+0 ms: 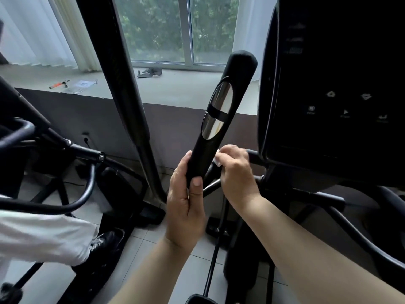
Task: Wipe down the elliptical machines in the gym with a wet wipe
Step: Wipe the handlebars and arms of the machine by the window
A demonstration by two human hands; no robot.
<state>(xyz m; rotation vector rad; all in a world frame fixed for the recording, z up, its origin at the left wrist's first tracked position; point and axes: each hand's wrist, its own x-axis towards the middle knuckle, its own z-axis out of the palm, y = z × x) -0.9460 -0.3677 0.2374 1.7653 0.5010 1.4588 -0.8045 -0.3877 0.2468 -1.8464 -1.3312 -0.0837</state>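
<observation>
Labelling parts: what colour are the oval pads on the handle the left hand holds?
Shiny silver pads, split by a black band, on a black handle; head view.

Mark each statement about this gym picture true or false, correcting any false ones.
1. The left hand grips the black handlebar below its silver sensor plates. True.
2. The right hand holds a white wet wipe against the handlebar. True.
3. The console's screen glows brightly. False: the console is dark, showing only faint icons.
4. An orange-handled tool lies on the floor. False: the orange-handled tool lies on the window sill.
</observation>
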